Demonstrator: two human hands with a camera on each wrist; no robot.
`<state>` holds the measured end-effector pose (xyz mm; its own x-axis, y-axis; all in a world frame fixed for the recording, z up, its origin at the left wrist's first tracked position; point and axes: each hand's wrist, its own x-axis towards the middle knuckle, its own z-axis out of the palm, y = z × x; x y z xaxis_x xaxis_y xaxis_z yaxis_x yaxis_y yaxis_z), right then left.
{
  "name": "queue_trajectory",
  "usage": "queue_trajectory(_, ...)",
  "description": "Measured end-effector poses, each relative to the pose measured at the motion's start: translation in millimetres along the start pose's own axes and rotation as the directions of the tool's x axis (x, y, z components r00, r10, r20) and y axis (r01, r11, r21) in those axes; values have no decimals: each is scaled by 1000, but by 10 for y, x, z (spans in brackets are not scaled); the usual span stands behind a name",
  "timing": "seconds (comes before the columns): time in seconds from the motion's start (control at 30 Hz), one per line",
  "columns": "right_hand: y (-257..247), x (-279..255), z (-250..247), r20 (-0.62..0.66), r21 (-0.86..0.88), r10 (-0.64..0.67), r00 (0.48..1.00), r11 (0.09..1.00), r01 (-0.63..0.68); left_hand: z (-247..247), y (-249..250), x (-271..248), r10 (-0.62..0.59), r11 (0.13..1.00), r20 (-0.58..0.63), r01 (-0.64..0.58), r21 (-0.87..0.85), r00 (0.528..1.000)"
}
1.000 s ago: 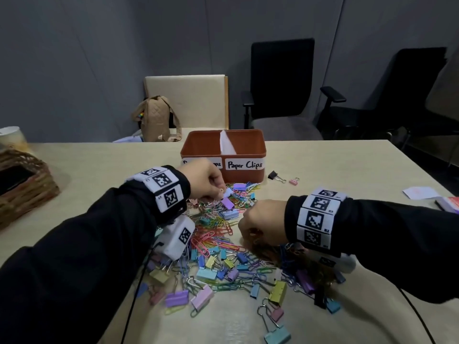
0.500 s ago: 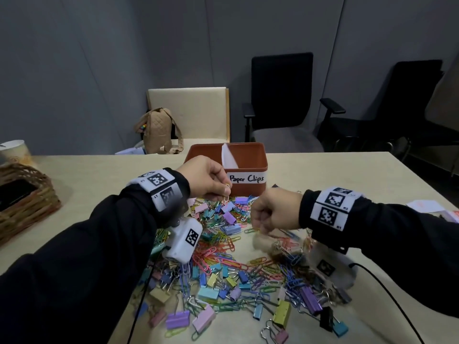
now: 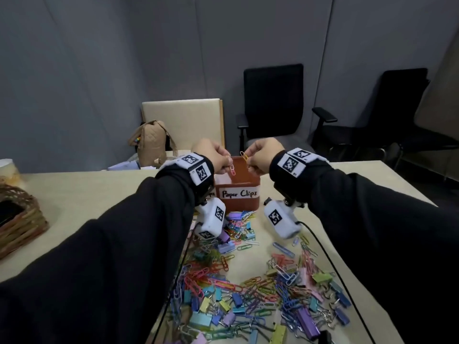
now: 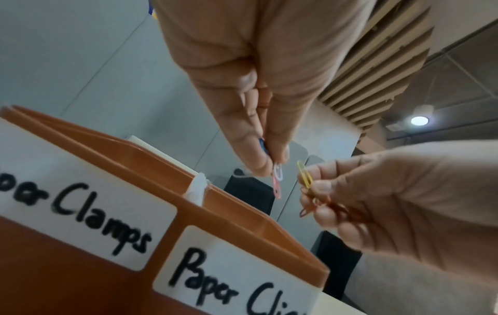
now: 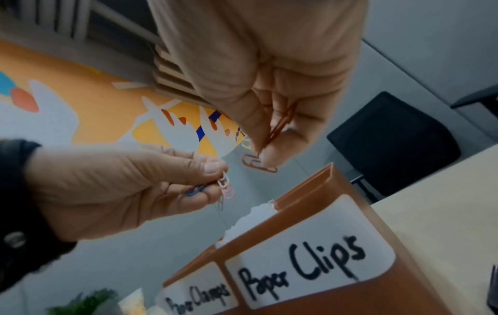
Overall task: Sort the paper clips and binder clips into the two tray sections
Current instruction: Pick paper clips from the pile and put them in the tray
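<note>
The brown two-section tray [image 3: 237, 203] stands mid-table, its right section labelled "Paper Clips", its left "Paper Clamps" [image 4: 75, 211]. Above the paper-clip section my left hand [image 3: 213, 155] pinches a few paper clips [image 3: 231, 167], pink and white ones hanging down [image 4: 277, 181]. Close to its right, my right hand [image 3: 260, 157] pinches more paper clips [image 3: 244, 156], a yellow one sticking up [image 4: 304, 173] and reddish ones below [image 5: 258, 164]. A mixed pile of coloured paper clips and binder clips [image 3: 248, 289] covers the table in front of the tray.
A wicker basket [image 3: 19, 219] sits at the table's left edge with a paper cup [image 3: 8, 170] behind it. A tan bag [image 3: 151, 142] rests on a beige chair beyond the table; black office chairs [image 3: 273, 103] stand further right.
Both hands rose from the pile and moved forward with their paper clips; they now hang over the tray's paper-clip section.
</note>
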<state>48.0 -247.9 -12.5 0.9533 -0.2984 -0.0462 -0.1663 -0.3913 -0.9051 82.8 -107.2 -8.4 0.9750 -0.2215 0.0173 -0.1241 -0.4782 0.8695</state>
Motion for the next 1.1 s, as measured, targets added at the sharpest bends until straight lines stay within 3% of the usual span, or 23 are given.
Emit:
queue_trajectory(0.1, 36, 112, 55, -31, -138, -61, 998, 989, 57, 40, -96, 120, -22, 999, -52, 25, 47, 998)
queue_trajectory(0.23, 91, 36, 17, -8, -237, -130, 991, 963, 125, 29, -197, 71, -14, 996, 2, 14, 84, 1000)
queue_trajectory(0.33, 139, -228, -26, 129, -308, -194, 973, 924, 225, 4, -169, -250, 75, 977, 55, -84, 195, 996)
queue_trajectory(0.4, 192, -471, -33, 339, -440, -196, 920, 831, 339, 0, -196, -481, 111, 932, 144, -153, 329, 983)
queue_trajectory(0.5, 330, -841, 11, 641, -566, -70, 764, 630, 532, 40, -301, -762, 52, 831, 342, -230, 507, 938)
queue_trajectory(0.57, 436, -1056, 43, 726, -591, -6, 687, 506, 629, 90, -382, -910, 4, 739, 460, -312, 597, 888)
queue_trajectory(0.67, 567, -1261, 98, 778, -594, 41, 627, 373, 712, 152, -520, -1104, -59, 641, 543, -385, 664, 837)
queue_trajectory(0.87, 638, -1401, 207, 799, -592, 53, 598, 236, 770, 177, -660, -1300, -151, 567, 647, -471, 676, 747)
queue_trajectory(1.03, 632, -1429, 321, 789, -615, 77, 610, 70, 786, 147, -650, -1316, -75, 562, 656, -512, 650, 751)
queue_trajectory(1.1, 636, -1419, 329, 788, -616, 78, 611, 59, 786, 148, -648, -1325, -70, 573, 662, -513, 639, 747)
